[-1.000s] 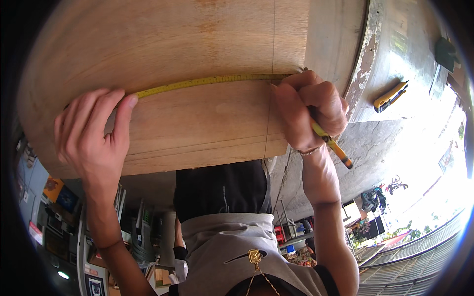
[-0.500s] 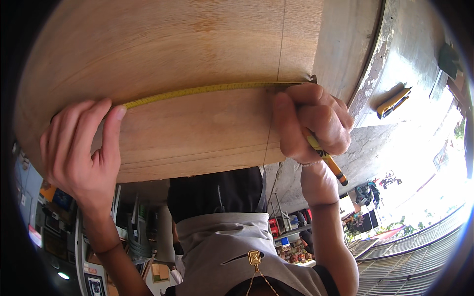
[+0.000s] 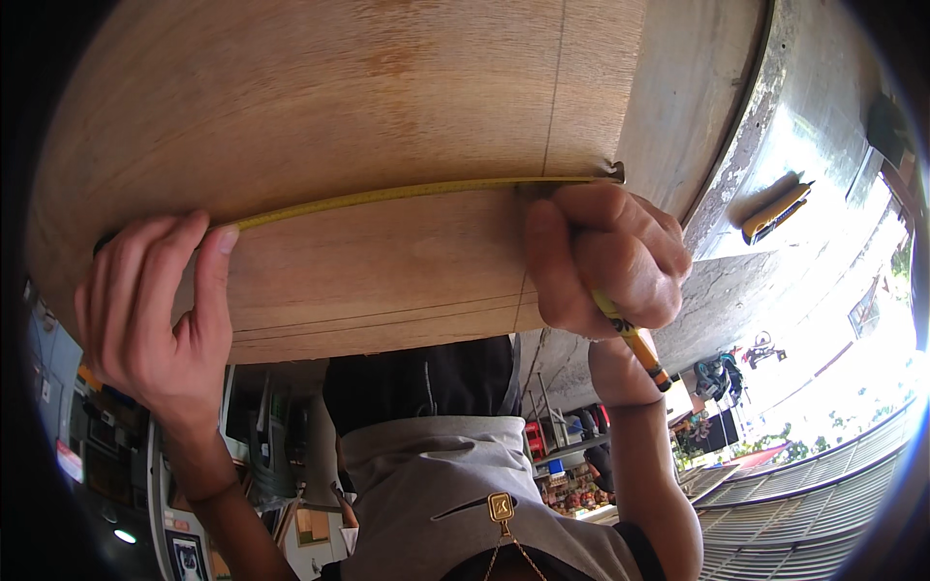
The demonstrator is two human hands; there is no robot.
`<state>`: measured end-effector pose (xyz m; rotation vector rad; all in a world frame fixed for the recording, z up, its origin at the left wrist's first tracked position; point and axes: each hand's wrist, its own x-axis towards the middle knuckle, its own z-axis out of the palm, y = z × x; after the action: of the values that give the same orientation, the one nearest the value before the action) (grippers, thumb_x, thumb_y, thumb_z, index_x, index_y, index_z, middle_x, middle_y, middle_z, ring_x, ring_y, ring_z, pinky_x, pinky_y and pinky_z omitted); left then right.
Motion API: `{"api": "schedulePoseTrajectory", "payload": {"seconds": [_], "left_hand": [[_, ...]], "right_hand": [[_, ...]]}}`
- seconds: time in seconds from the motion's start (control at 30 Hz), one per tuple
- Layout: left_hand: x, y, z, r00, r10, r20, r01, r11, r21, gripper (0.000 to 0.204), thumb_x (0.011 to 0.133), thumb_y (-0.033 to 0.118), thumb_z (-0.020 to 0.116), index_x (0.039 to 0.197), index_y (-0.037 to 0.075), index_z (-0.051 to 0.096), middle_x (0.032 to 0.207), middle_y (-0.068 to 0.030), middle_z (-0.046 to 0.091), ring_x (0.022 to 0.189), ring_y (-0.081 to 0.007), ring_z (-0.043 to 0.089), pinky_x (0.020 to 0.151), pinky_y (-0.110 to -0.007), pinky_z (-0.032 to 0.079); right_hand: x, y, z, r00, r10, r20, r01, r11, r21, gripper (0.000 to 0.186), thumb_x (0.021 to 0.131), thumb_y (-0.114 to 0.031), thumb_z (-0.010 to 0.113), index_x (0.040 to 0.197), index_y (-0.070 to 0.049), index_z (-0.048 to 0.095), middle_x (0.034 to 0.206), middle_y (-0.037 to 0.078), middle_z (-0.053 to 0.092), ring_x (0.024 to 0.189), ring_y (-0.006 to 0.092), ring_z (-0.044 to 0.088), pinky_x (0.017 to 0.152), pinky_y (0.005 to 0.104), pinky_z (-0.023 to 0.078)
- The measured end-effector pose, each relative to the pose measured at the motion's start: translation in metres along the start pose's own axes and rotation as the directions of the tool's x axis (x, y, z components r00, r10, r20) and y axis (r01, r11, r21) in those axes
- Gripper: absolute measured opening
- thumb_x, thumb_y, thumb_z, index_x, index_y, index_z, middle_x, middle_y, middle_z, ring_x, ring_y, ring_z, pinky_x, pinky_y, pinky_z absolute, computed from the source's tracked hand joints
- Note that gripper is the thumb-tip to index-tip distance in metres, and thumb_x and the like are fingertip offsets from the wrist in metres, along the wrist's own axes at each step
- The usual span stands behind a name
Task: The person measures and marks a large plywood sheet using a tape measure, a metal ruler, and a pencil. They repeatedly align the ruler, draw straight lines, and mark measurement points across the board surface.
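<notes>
Fingers of the left hand [image 3: 155, 310] grasp the tape [image 3: 387, 195], which lies across the board [image 3: 387, 271]; it looks light, springy and thin-edged, best held flat near its hook [image 3: 617, 173]; the right hand [image 3: 620, 257], clenched around a pencil [image 3: 637, 345], sits by that end.

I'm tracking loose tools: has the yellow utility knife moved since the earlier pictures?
No: judged against the flaking strip beside it, the yellow utility knife keeps its place; the camera view itself shifted.

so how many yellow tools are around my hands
3: the tape measure across the board, the pencil-shaped tool in your right hand, and the utility knife on the pale surface to the right. Others may be hidden.
</notes>
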<state>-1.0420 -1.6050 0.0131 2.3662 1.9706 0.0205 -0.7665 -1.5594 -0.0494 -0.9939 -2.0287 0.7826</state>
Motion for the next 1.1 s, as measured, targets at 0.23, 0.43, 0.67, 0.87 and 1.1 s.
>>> {"api": "schedulePoseTrajectory", "payload": {"seconds": [0.23, 0.43, 0.67, 0.87, 1.1], "left_hand": [[-0.002, 0.002, 0.002, 1.0, -0.016, 0.005, 0.016, 1.0, -0.005, 0.017, 0.076, 0.019, 0.08, 0.086, 0.009, 0.072, 0.083, -0.0008, 0.068, 0.08, -0.0179, 0.066, 0.072, -0.031, 0.046], [-0.001, 0.002, -0.002, 0.999, -0.025, 0.021, 0.025, 1.0, -0.007, 0.017, 0.076, 0.019, 0.08, 0.086, 0.009, 0.072, 0.083, -0.001, 0.068, 0.079, -0.0179, 0.066, 0.072, -0.031, 0.046], [0.0, -0.001, 0.0, 1.0, 0.006, 0.015, -0.006, 1.0, -0.005, 0.017, 0.076, 0.019, 0.08, 0.086, 0.008, 0.072, 0.083, -0.0013, 0.068, 0.079, -0.0185, 0.066, 0.073, -0.031, 0.046], [-0.002, 0.0, -0.009, 0.995, -0.05, 0.087, 0.052, 0.998, -0.02, 0.017, 0.077, 0.016, 0.079, 0.09, 0.009, 0.072, 0.088, -0.0009, 0.068, 0.086, -0.0195, 0.065, 0.076, -0.034, 0.046], [-0.016, -0.009, -0.007, 1.0, 0.012, -0.027, -0.01, 0.999, 0.042, 0.017, 0.077, 0.008, 0.074, 0.095, 0.011, 0.073, 0.095, -0.0005, 0.067, 0.089, -0.0202, 0.062, 0.074, -0.036, 0.044]], "right_hand": [[0.0, 0.0, 0.011, 0.994, 0.001, -0.112, -0.001, 1.0, -0.001, 0.037, 0.06, 0.015, 0.065, 0.058, -0.009, 0.036, 0.062, 0.005, 0.054, 0.041, 0.0166, 0.048, 0.035, 0.029, 0.036], [0.002, -0.002, 0.011, 0.993, 0.021, -0.115, -0.019, 1.0, 0.017, 0.038, 0.06, 0.015, 0.065, 0.058, -0.008, 0.035, 0.062, 0.005, 0.054, 0.042, 0.017, 0.048, 0.035, 0.0291, 0.036], [0.0, -0.002, 0.008, 0.997, 0.024, -0.07, -0.023, 1.0, 0.007, 0.034, 0.065, 0.012, 0.069, 0.062, -0.009, 0.042, 0.062, 0.005, 0.057, 0.044, 0.0157, 0.052, 0.04, 0.0283, 0.04], [0.002, -0.003, 0.002, 0.994, 0.047, -0.096, -0.038, 0.994, 0.098, 0.032, 0.065, 0.011, 0.07, 0.063, -0.008, 0.044, 0.064, 0.007, 0.059, 0.045, 0.0166, 0.054, 0.04, 0.0279, 0.042], [-0.014, -0.004, -0.009, 0.944, 0.255, -0.211, -0.112, 0.846, 0.522, 0.018, 0.084, -0.003, 0.066, 0.077, -0.004, 0.05, 0.067, 0.012, 0.063, 0.051, 0.0168, 0.058, 0.046, 0.0262, 0.044]]}}
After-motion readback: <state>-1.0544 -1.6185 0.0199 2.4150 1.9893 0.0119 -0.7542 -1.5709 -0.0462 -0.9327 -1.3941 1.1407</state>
